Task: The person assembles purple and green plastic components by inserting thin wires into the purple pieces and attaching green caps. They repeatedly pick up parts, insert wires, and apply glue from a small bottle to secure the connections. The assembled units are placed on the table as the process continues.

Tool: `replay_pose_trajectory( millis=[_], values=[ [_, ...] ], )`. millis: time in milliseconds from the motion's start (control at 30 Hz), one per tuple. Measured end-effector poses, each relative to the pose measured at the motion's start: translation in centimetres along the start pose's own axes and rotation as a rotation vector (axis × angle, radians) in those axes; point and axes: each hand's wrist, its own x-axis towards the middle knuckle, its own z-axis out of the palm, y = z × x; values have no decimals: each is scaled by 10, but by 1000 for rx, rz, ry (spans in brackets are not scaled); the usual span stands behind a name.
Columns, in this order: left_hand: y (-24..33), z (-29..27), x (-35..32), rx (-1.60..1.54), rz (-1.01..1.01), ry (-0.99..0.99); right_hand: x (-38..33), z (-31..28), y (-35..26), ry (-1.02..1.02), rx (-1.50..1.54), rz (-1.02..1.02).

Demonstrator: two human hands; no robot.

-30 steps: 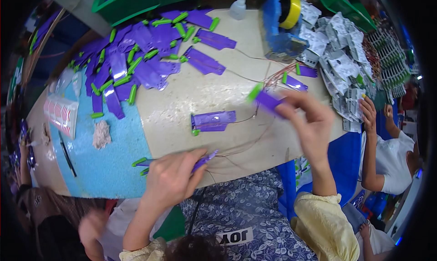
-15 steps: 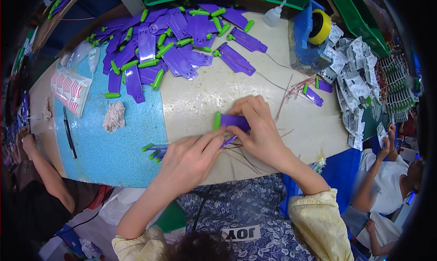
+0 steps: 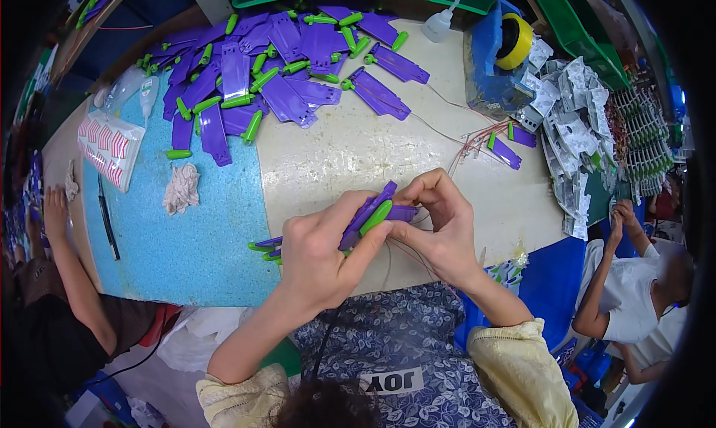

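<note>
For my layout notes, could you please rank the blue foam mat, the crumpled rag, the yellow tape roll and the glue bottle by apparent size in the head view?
1. Blue foam mat
2. Crumpled rag
3. Yellow tape roll and glue bottle: alike, unranked.

A purple part (image 3: 371, 210) with a green tube (image 3: 376, 217) is held over the cream worktop (image 3: 335, 152). A heap of purple parts (image 3: 276, 62) with green tubes is seen at the far edge. A light blue mat (image 3: 201, 234) is laid on the left side, with a white rag (image 3: 181, 188) on it. A pack with red and white stripes (image 3: 112, 148) is seen at the left edge. A yellow roll (image 3: 515, 41) is kept in a blue box (image 3: 488, 77) at the far right corner. Red wires (image 3: 477, 135) are seen beside it.
</note>
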Motion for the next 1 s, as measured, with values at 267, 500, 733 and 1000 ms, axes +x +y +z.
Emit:
replay_pose_trajectory(
  millis=[267,500,733,1000],
  values=[
    [3,-7,-3,6,-78,55,0,-26,-8,-83,-69,263],
    [16,-4,15,142,-39,-329,-6,-24,-37,-78,-533,-88],
    [17,-20,33,-365,-528,-425,-19,-34,-58,25,-312,-87],
    [10,-28,36,-576,-769,-420,-20,-6,-47,-74,-320,-248]
  ],
)
